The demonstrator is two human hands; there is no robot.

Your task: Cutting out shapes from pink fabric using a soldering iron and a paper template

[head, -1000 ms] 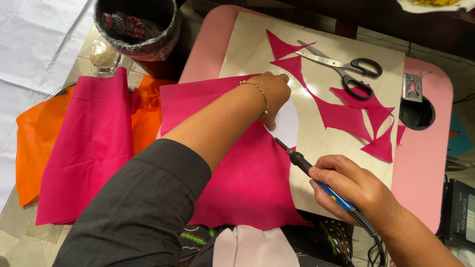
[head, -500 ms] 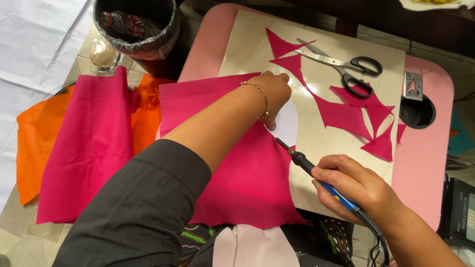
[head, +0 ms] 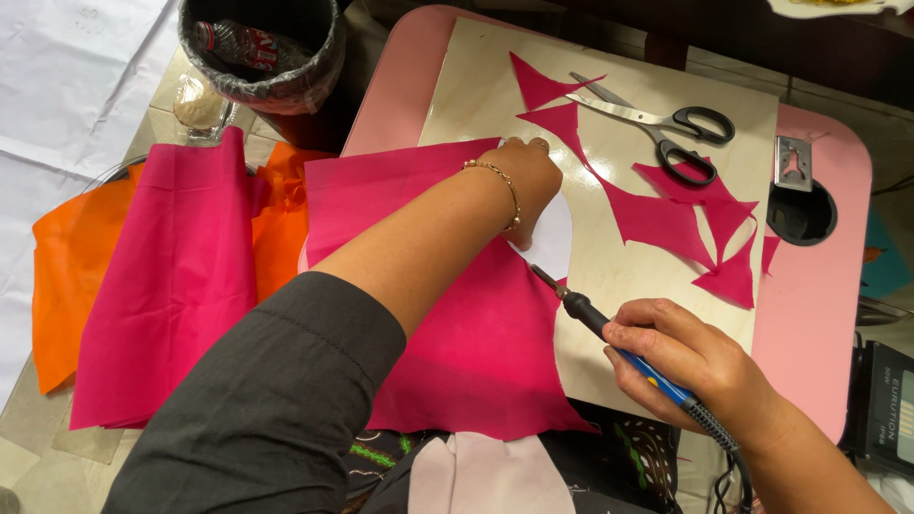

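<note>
A pair of scissors (head: 657, 128) with black handles lies open on the pale wooden board (head: 666, 286), near its far edge. Around it several pink offcuts (head: 676, 219) are scattered, some touching each other. The board rests on a pink table (head: 809, 295), which has a round dark hole (head: 802, 211) and a small metal bracket (head: 792, 162) beside it. To the left, a folded pink cloth (head: 162, 286) lies over orange cloth (head: 62, 276). Behind them stands a black bin (head: 262, 52) lined with plastic, with a bottle (head: 238, 43) inside. White sheets (head: 67, 76) cover the far left.
</note>
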